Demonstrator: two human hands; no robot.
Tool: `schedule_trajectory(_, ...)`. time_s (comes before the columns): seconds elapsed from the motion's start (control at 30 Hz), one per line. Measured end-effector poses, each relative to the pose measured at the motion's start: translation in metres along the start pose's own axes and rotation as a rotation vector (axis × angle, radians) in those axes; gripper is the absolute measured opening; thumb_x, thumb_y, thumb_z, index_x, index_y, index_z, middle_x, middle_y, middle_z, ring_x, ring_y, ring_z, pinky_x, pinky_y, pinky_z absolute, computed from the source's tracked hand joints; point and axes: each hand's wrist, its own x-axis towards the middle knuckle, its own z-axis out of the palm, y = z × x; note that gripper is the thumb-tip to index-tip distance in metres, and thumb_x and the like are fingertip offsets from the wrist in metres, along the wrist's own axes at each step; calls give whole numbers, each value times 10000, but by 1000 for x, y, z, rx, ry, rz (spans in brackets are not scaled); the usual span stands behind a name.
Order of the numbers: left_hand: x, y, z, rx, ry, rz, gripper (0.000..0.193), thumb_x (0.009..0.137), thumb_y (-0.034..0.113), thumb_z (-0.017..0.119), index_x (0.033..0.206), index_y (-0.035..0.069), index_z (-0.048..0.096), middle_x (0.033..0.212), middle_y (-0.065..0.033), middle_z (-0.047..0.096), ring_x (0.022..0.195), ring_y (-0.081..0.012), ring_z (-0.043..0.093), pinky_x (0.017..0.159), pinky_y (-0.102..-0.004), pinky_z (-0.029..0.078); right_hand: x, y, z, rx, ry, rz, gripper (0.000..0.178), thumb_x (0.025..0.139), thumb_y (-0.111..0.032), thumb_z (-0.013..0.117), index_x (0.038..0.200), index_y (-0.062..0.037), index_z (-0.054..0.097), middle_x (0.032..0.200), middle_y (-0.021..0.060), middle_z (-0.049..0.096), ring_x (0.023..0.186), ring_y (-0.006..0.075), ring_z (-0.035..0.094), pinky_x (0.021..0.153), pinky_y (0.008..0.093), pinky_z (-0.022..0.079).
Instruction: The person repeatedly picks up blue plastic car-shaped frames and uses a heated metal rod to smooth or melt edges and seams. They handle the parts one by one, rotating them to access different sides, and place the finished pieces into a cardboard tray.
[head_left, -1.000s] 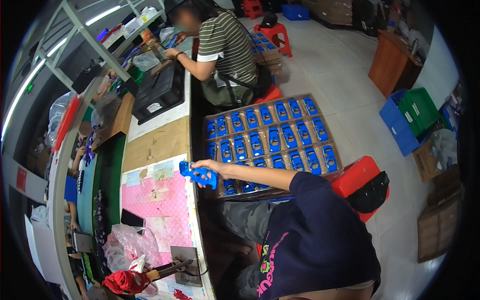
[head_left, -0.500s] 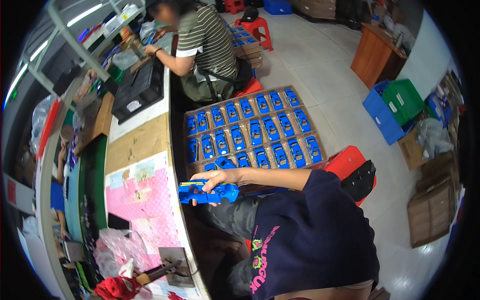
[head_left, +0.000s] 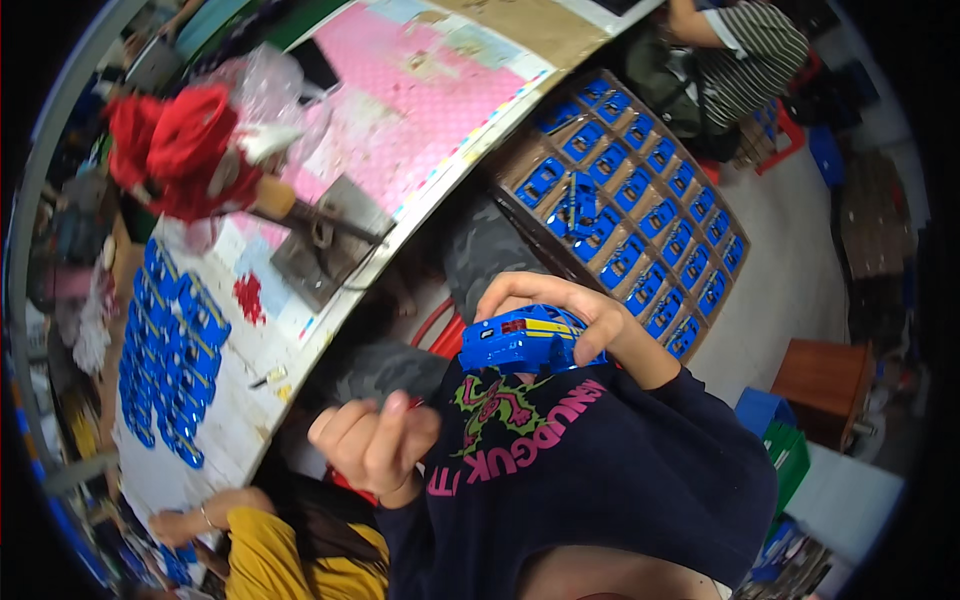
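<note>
Right hand (head_left: 590,312): bent round the blue toy car shell (head_left: 505,345), thumb on 1 side and fingers over the other.
Left hand (head_left: 375,440): curled nearly closed, in front of the chest; what looks like a small red bit shows at its fingertips.
Car shell: in the right hand, up and to the right of the left hand, end with red lights showing.
How it may feel: likely light, stiff and a bit slippery; thin parts could crack.
Where to hold: by its 2 long sides, not the window gaps.
Past the left hand: table (head_left: 235,410) with red bits (head_left: 249,298) and blue shells in rows (head_left: 170,350); a yellow sleeve (head_left: 262,545) nearby.
Past the right hand: cardboard tray (head_left: 548,150) of blue shells.
</note>
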Motion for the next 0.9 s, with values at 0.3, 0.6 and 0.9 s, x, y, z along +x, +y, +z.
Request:
schedule_trajectory(0.3, 0, -2, 10, -146, -61, -9, 324, 560, 116, 708, 877, 111, 639, 717, 13, 422, 656, -136, 468, 532, -257, 336, 14, 16, 6, 36, -78, 37, 802, 546, -220, 713, 1174, 69, 306, 1126, 179, 451, 1067, 226, 451, 908, 317, 344)
schedule_trajectory(0.6, -1, -3, 6, -46, -77, 69, 275, 606, 175, 678, 878, 133, 667, 680, 22, 395, 635, -113, 442, 521, -242, 304, 14, 18, 7, 33, -92, 34, 820, 545, -236, 722, 1167, 87, 296, 1108, 192, 458, 1062, 236, 457, 898, 315, 356)
schedule_trajectory(0.9, 2, -1, 0, 26, -111, 188, 247, 635, 165, 645, 881, 148, 659, 673, 26, 424, 642, -105, 446, 535, -226, 293, 17, 17, 4, -32, -149, -22, 826, 560, -249, 733, 1158, 113, 293, 1086, 213, 457, 1033, 249, 475, 887, 327, 366)
